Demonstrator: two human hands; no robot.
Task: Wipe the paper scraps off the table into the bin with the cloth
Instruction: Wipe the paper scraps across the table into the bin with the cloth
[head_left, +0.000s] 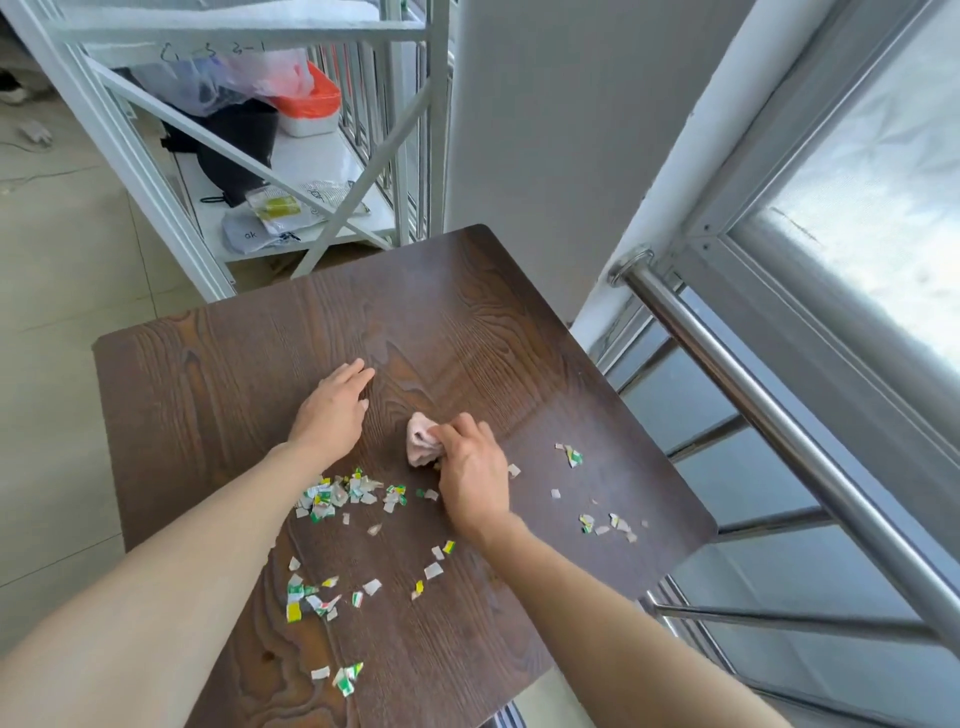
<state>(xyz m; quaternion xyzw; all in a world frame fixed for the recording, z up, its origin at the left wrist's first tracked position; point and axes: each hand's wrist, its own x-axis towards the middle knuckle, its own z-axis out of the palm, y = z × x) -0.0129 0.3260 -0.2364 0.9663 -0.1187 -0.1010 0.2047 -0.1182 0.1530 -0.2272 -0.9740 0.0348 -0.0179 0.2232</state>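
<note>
A dark wooden table (218, 374) fills the middle of the head view. Several white, green and yellow paper scraps (343, 493) lie scattered over its near half, with a smaller group (608, 525) towards the right edge. My right hand (472, 473) is shut on a bunched pink cloth (420, 441) that rests on the tabletop, just beyond the scraps. My left hand (332, 410) lies flat on the table to the left of the cloth, fingers together and holding nothing. No bin shows anywhere in the view.
A white metal shelf frame (156, 171) stands behind the table's far left corner, with bags and boxes on its lower board. A steel handrail (769, 415) and a window run along the right side. Tiled floor (57, 291) lies to the left.
</note>
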